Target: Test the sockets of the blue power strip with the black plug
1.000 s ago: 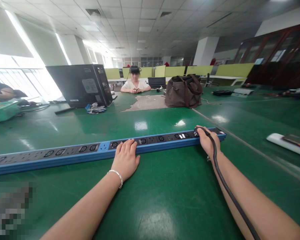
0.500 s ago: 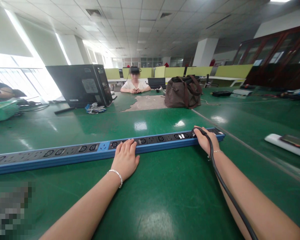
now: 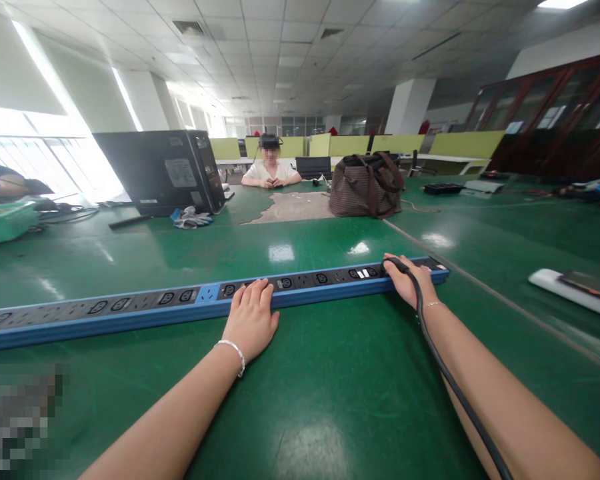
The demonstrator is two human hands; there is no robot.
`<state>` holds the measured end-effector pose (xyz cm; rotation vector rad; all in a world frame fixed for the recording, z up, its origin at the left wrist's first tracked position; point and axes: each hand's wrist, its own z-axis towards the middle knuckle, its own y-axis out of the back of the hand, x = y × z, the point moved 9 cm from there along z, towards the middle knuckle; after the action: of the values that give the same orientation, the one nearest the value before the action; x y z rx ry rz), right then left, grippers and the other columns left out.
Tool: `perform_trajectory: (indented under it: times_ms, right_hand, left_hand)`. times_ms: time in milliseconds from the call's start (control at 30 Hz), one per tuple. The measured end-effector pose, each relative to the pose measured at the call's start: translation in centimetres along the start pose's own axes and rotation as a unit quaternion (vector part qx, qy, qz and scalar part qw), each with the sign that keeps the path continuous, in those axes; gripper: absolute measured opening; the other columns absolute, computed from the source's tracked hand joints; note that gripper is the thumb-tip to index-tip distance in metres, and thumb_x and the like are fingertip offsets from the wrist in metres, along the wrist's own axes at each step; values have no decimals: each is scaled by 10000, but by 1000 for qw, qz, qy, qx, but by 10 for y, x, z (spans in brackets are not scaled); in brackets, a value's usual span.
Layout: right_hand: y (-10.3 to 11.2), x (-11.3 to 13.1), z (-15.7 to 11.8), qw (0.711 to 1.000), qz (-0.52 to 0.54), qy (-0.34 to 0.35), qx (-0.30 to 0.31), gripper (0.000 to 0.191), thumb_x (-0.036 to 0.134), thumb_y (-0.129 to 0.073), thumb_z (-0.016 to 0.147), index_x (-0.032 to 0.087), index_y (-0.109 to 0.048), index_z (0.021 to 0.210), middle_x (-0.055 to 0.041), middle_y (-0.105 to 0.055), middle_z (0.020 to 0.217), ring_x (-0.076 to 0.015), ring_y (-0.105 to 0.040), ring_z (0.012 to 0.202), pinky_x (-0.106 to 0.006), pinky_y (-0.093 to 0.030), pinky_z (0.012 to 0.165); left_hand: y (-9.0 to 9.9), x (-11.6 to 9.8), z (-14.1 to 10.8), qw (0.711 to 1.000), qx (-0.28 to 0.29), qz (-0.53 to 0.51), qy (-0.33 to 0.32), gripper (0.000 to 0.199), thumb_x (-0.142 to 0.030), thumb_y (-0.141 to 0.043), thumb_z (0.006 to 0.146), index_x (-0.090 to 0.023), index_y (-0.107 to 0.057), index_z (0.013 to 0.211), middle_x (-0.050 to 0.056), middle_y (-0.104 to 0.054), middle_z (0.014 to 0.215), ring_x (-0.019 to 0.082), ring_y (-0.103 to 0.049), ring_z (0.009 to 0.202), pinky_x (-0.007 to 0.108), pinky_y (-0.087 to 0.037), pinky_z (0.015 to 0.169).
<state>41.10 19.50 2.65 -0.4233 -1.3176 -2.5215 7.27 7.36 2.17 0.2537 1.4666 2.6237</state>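
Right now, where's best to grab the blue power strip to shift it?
I'd pinch the power strip across its narrow width, coming from the near side, on the stretch between the left hand and right hand. It lies flat, long and slim, sockets up, near wall exposed. Its left end runs out of frame, so I can't judge balance.

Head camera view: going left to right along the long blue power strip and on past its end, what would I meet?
Blue outlet, left hand resting on the power strip, white labels, right hand holding the black cable, white object beyond the strip.
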Motion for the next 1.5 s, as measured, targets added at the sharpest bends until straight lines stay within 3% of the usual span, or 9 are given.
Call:
perform_trajectory:
  times_ms: [133, 333, 700, 933, 1200, 1500]
  right_hand:
    - [-2, 1, -8, 999, -7, -22, 25, 427, 432, -350, 873, 273, -606, 1175, -43, -605, 1222, -256, -399, 1273, -525, -213, 1058]
    - [4, 5, -18, 999, -27, -14, 21, 461, 463, -348, 885, 275, -537, 1260, -23, -536, 1311, -265, -340, 1309, -528, -213, 1067]
    - [2, 3, -12, 999, -8, -35, 23, 450, 465, -326, 875, 277, -610, 1170, -31, -612, 1213, -261, -446, 1222, -526, -196, 1055]
    - [3, 5, -17, 999, -21, -6, 26, 480, 479, -314, 876, 263, -569, 1220, -36, -584, 1253, -254, -443, 1223, -511, -205, 1052]
    - [11, 14, -19, 999, -7, 20, -28, 453, 471, -325, 869, 239, -633, 1109, -67, -661, 1106, -254, -515, 1136, -508, -232, 1031]
    - [15, 16, -18, 998, 19, 38, -45, 432, 442, -353, 850, 203, -657, 1042, -95, -673, 1070, -250, -547, 1113, -452, -303, 1017]
  left_hand:
    - [0, 0, 0, 1000, 1, -2, 1, 472, -296, -506, 793, -104, -488, 1224, 152, -507, 1308, 275, -442, 1216, 447, -301, 1048]
    - [0, 0, 0, 1000, 3, 1, 4, 480, -299, -509, 791, -101, -485, 1228, 147, -507, 1310, 274, -441, 1218, 447, -296, 1054]
    - [0, 0, 0, 1000, 1, -2, 3, 476, -296, -507, 790, -107, -484, 1226, 153, -505, 1310, 279, -441, 1219, 452, -300, 1048]
    - [1, 0, -1, 1000, -1, -7, 2, 459, -287, -499, 791, -123, -488, 1220, 151, -507, 1308, 278, -445, 1217, 454, -301, 1047]
    - [0, 0, -1, 1000, 3, -1, 3, 465, -293, -491, 796, -122, -480, 1228, 144, -499, 1317, 275, -437, 1225, 446, -288, 1056]
    - [-1, 0, -1, 1000, 1, 0, -1, 462, -298, -487, 798, -126, -479, 1227, 147, -505, 1309, 273, -437, 1224, 449, -292, 1050]
